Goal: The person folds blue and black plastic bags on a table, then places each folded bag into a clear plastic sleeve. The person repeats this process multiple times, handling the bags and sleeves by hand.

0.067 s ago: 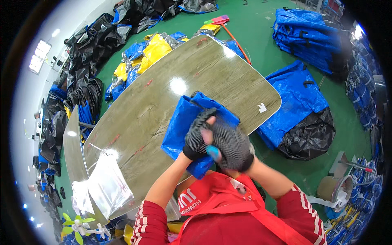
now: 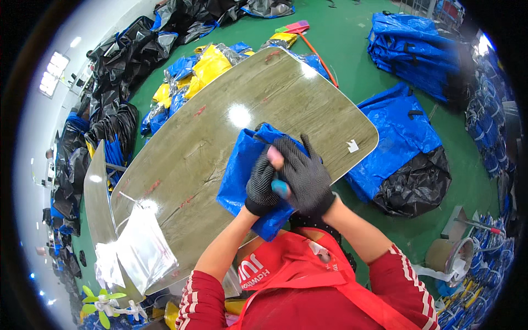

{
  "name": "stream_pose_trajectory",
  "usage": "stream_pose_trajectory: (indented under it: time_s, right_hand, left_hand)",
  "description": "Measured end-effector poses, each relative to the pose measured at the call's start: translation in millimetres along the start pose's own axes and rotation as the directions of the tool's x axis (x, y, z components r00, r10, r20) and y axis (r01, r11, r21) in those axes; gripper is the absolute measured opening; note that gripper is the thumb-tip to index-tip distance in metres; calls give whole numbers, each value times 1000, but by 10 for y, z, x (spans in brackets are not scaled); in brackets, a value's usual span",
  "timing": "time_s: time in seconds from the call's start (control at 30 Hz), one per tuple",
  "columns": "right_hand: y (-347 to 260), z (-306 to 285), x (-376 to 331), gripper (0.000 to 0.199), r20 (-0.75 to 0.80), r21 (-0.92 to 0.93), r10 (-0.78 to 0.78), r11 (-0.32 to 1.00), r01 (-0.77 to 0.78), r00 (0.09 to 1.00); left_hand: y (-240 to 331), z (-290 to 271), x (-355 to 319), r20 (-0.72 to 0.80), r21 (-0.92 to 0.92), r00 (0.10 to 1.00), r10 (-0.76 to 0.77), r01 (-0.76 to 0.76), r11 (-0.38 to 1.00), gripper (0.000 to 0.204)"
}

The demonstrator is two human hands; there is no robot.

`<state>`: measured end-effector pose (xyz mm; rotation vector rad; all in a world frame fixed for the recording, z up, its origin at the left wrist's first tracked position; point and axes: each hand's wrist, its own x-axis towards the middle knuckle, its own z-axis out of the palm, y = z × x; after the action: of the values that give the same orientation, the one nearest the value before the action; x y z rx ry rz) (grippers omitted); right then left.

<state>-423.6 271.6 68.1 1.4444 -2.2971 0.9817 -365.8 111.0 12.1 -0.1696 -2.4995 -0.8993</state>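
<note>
A folded blue tarpaulin (image 2: pixel 234 179) lies at the table's near edge, its lower corner hanging against my apron. My left hand (image 2: pixel 263 184), in a dark dotted glove, is closed on the bundle, though its fingers are partly hidden. Over the bundle's right part lies my right hand (image 2: pixel 305 179), gloved alike, with its fingers stretched and apart. The hands overlap in the middle. A bare pink fingertip and a blue-covered tip show between them. The wood-grain table (image 2: pixel 192 148) extends beyond.
Clear plastic sleeves (image 2: pixel 146 250) lie at the table's left end. Blue and yellow packed bundles (image 2: pixel 209 66) are heaped behind it, near a broom (image 2: pixel 319 58). On the green floor to the right rest a blue-and-black tarpaulin piece (image 2: pixel 404 143) and a blue stack (image 2: pixel 410 55).
My right hand has shifted slightly up and left, and its fingers now show stretched out instead of blurred. My left hand and the tarpaulin stay almost where they were.
</note>
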Motion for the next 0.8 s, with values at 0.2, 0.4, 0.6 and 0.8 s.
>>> stream_pose_trajectory:
  time_s: [0.2,0.4,0.6,0.8]
  right_hand:
    - [571,567,8,78,202,-153,11,988,20,979]
    - [660,211,-270,70,151,41,-412,911,411,898]
    - [587,105,-585,38,96,259,-325,921,292,941]
    - [507,541,-541,55,349,850,630,98,-517,694]
  left_hand:
    - [-493,-281,581,345,427,918,195,-338,839,45]
    - [-953,-10,441,318,-242,947,-40,122,963,45]
    - [-740,-315,-471,453,-598,870,-193,457,658,61]
    - [-73,-1,-1287,-156,-695,707,-690,418,586,86]
